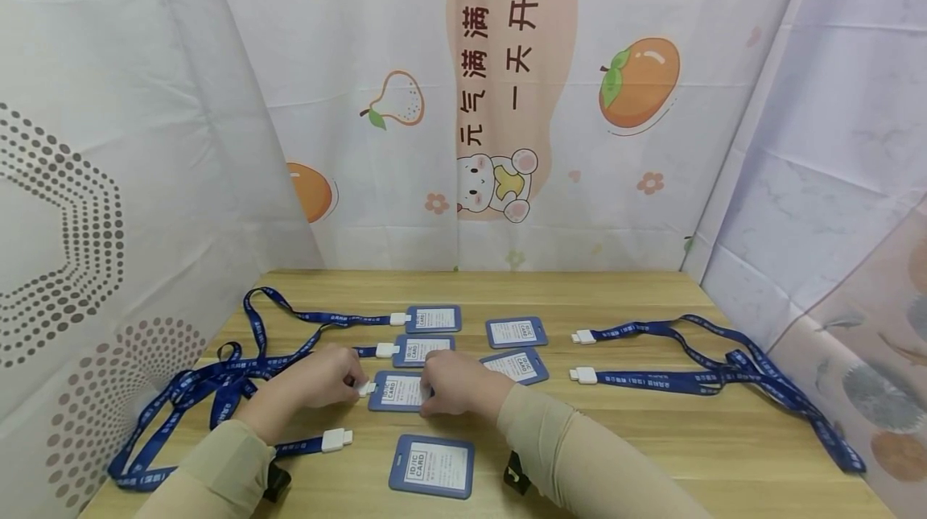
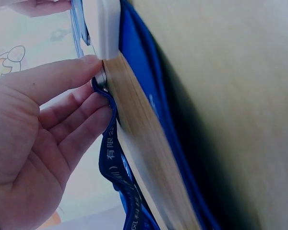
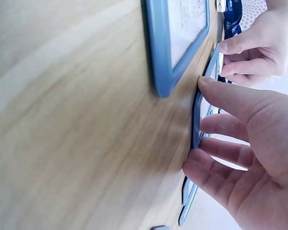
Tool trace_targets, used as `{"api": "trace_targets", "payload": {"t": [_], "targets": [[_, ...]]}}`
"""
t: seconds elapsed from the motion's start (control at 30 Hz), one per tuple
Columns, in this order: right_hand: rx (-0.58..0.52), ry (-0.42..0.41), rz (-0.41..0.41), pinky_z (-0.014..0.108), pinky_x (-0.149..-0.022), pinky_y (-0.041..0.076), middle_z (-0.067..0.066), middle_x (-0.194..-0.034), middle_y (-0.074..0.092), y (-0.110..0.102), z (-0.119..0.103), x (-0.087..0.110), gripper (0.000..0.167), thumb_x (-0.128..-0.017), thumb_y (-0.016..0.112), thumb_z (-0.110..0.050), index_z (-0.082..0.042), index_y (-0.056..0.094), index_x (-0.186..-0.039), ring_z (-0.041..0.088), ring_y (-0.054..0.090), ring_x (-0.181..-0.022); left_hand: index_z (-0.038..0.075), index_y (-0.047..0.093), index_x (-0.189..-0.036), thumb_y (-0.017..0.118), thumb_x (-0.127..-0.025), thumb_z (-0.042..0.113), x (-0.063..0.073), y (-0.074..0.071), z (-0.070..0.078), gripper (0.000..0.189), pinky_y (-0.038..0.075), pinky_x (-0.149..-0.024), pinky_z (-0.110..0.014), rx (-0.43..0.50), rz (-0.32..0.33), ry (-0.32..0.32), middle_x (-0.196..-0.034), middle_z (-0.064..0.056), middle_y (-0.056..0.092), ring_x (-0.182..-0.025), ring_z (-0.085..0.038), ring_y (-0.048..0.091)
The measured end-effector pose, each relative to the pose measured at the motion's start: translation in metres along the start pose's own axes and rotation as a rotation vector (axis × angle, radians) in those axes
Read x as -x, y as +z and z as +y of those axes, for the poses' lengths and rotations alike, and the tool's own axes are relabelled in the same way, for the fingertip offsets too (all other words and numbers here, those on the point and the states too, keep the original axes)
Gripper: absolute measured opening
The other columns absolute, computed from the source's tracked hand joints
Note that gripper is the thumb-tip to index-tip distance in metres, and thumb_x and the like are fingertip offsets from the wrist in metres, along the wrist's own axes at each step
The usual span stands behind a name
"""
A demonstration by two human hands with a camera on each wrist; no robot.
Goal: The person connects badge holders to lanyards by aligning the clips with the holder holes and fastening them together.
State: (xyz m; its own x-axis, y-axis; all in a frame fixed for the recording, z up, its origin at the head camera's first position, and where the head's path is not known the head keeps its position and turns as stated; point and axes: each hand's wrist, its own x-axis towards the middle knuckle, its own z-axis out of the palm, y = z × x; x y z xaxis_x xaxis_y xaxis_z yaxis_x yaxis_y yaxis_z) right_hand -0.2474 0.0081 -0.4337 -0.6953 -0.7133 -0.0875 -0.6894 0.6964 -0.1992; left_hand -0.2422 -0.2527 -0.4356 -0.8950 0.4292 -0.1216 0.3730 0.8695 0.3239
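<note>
My left hand (image 1: 329, 378) pinches the white clip (image 1: 364, 389) of a blue lanyard between thumb and fingers. That clip meets the slotted left end of a blue ID card holder (image 1: 397, 392), third from the back in the middle column. In the right wrist view, my right hand (image 3: 259, 143) holds this card holder by its edges, thumb on the near side and fingers round the right end. In the left wrist view, the lanyard strap (image 2: 110, 148) hangs in a wave below my left fingers. Exactly how the clip sits in the slot cannot be made out.
Behind lie two card holders (image 1: 437, 319) joined to lanyards. Nearer me is a loose card holder (image 1: 432, 467), with an unattached lanyard clip (image 1: 336, 439) to its left. Two more card holders (image 1: 516, 332) lie right of centre, facing two lanyards (image 1: 652, 381). Curtains surround the wooden table (image 1: 579, 463).
</note>
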Motion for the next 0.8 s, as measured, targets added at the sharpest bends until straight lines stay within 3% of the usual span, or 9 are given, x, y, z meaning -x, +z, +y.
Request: {"api": "trace_targets", "payload": {"t": [0.6,0.8], "targets": [[-0.029,0.011,-0.009,0.021,-0.065,0.045,-0.01,-0.09,0.056,0.002,0.0023,-0.0035,0.019,-0.084,0.085,-0.034,-0.023,0.074,-0.074,0.005,0.051,-0.076,0.018,0.083,-0.094,0.083,-0.085,0.009,-0.0008,0.0015,0.0002,0.013,0.052,-0.07,-0.027,0.025,-0.007,0.012,-0.09,0.011,0.065,-0.076,-0.008,0.056],[-0.018,-0.003,-0.006,0.02,-0.064,0.043,-0.01,-0.088,0.055,0.0004,0.003,-0.0031,0.024,-0.084,0.085,-0.034,-0.023,0.07,-0.068,0.005,0.05,-0.075,0.018,0.083,-0.097,0.081,-0.085,0.007,-0.0019,0.0014,0.0017,0.016,0.052,-0.07,-0.027,0.022,-0.011,0.027,-0.091,0.011,0.065,-0.076,-0.009,0.056]]}}
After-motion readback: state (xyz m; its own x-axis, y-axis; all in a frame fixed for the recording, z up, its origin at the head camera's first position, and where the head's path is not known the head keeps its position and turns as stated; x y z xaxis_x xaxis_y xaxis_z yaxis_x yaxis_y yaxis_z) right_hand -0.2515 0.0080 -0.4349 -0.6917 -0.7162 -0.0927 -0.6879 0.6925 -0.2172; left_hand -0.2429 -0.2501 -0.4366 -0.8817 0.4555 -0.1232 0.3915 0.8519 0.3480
